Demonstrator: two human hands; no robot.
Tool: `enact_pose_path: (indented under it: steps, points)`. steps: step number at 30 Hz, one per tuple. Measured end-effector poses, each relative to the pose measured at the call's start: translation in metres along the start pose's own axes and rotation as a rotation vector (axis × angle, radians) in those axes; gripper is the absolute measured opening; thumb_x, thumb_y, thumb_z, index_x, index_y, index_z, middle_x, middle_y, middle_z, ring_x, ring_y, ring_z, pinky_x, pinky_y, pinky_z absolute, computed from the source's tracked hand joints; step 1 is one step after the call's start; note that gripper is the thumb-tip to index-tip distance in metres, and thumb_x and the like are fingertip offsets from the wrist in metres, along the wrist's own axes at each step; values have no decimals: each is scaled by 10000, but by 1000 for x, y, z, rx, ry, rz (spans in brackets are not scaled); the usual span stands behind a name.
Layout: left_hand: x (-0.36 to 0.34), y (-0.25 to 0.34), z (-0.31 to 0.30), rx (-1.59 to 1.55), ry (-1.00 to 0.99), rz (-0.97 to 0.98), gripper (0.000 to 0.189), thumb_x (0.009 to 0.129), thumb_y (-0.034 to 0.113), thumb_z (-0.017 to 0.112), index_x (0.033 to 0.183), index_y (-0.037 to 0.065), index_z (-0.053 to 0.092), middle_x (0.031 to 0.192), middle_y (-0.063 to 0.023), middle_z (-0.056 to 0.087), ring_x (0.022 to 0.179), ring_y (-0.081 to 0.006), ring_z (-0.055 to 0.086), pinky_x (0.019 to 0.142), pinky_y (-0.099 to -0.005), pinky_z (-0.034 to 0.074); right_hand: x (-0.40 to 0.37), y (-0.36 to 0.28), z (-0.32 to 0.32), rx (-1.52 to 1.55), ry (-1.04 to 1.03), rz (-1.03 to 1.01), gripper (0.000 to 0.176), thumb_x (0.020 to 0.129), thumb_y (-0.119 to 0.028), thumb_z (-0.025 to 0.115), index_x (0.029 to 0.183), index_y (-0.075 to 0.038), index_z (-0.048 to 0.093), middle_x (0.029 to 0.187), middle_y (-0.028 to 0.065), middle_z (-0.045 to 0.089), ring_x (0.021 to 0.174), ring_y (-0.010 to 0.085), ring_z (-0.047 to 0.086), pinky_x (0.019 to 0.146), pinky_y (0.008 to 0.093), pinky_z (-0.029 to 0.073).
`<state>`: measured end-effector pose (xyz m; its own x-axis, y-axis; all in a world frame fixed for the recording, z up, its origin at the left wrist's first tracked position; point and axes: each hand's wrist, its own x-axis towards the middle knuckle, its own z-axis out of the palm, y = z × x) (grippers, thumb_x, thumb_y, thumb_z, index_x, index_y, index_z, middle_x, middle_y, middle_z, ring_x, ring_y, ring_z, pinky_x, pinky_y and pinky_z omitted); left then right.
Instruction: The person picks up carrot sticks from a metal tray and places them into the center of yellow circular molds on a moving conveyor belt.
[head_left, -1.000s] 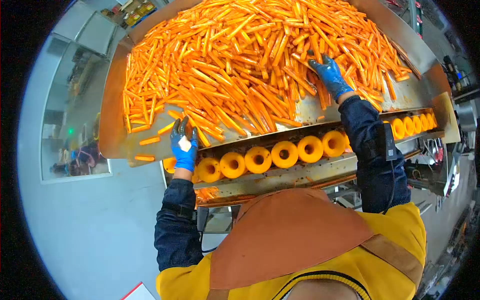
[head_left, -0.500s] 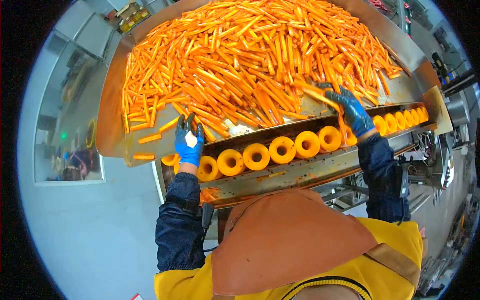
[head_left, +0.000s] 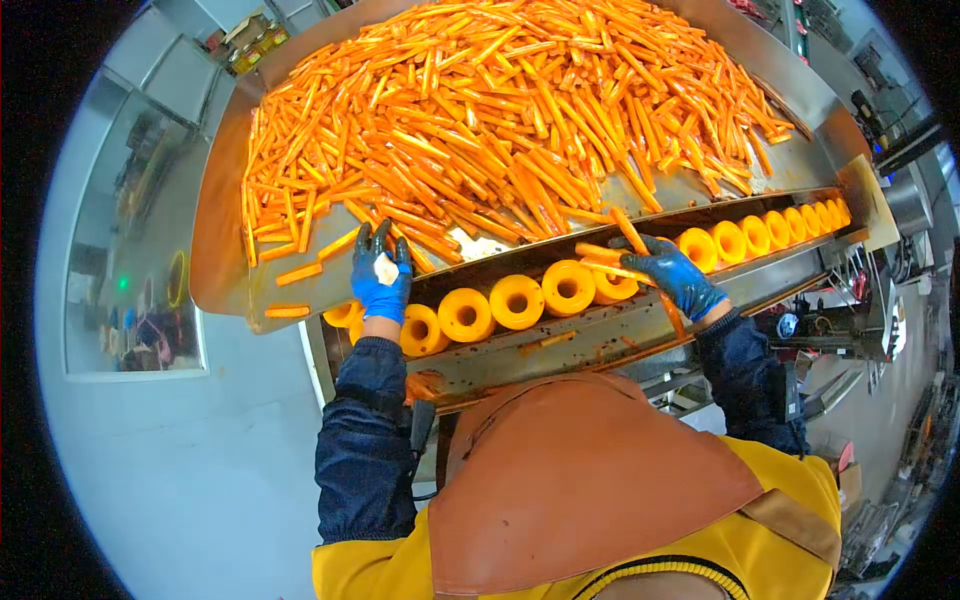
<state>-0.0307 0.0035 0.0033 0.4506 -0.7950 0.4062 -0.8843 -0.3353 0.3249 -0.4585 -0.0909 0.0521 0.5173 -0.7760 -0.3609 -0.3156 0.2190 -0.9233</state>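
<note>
My left hand (head_left: 380, 272), in a blue glove with dark, stained fingers and a pale patch on its back, rests at the front edge of the big metal tray (head_left: 222, 245). Its fingers are stretched out and apart, close to the nearest orange sticks. My right hand (head_left: 678, 275), gloved the same way, is closed around a few glossy orange sticks (head_left: 605, 258) that jut out to its left. It hovers over the row of orange rings (head_left: 567, 288), hiding some of them. A large heap of similar orange sticks (head_left: 480, 120) covers most of the tray.
Below the rings runs a metal ledge (head_left: 590, 335) with scraps on it. A few loose sticks (head_left: 288, 311) lie at the tray's left corner. A window (head_left: 130, 240) is in the wall at left. Metal equipment (head_left: 850, 320) stands at right.
My right hand has moved left and toward me, off the heap's front edge to above the rings, carrying the sticks. The left hand has hardly moved.
</note>
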Motion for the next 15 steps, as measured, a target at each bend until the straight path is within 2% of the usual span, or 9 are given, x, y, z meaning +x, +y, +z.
enact_pose_path:
  steps: [3, 4, 5, 7, 10, 13, 15]
  points:
    - [-1, 1, -1, -4, 10, -7, 394, 832, 289, 644, 1214, 198, 617, 1314, -182, 537, 1145, -363, 550, 958, -430, 457, -5, -26, 21, -520, 45, -58, 364, 860, -277, 652, 1107, -11, 636, 917, 132, 694, 835, 245, 655, 762, 360, 496]
    - [-1, 1, 0, -7, 18, 0, 393, 832, 289, 644, 1214, 200, 617, 1312, -182, 538, 1141, -363, 552, 954, -432, 459, 5, -19, 27, -718, 7, -147, 376, 829, -299, 648, 1072, -13, 637, 944, 216, 672, 871, 351, 657, 760, 414, 503]
    - [-1, 0, 2, -5, 20, 5, 391, 832, 290, 644, 1212, 201, 618, 1313, -183, 537, 1140, -364, 552, 952, -433, 461, 10, -13, 35, -859, -16, -209, 356, 789, -293, 643, 1020, -21, 646, 961, 249, 649, 910, 415, 620, 764, 457, 504]
    - [-1, -2, 2, 0, 25, 12, 388, 832, 293, 643, 1209, 203, 620, 1314, -184, 537, 1137, -366, 553, 947, -436, 464, 22, -5, 50, -1003, -87, -208, 326, 757, -269, 645, 985, -35, 659, 932, 234, 657, 889, 410, 627, 766, 469, 509]
    - [-1, -1, 0, -15, 25, -4, 385, 832, 295, 642, 1205, 201, 622, 1314, -187, 536, 1135, -370, 554, 944, -440, 466, 17, -2, 50, -945, 66, -429, 312, 740, -264, 650, 957, -41, 667, 891, 218, 661, 858, 397, 636, 756, 465, 517]
    - [-1, 1, -1, -9, 16, -13, 386, 829, 292, 645, 1203, 200, 622, 1315, -191, 535, 1133, -372, 555, 944, -437, 467, 9, -24, 35, -1045, -89, -178, 315, 726, -270, 658, 942, -43, 673, 879, 201, 668, 847, 387, 640, 757, 458, 522]
    - [-1, 2, -2, -7, -9, -28, 370, 851, 299, 635, 1204, 188, 623, 1316, -184, 529, 1182, -351, 529, 970, -419, 454, 12, -22, 35, -1078, -91, -180, 307, 728, -268, 666, 945, -52, 666, 881, 196, 666, 850, 387, 635, 747, 458, 518]
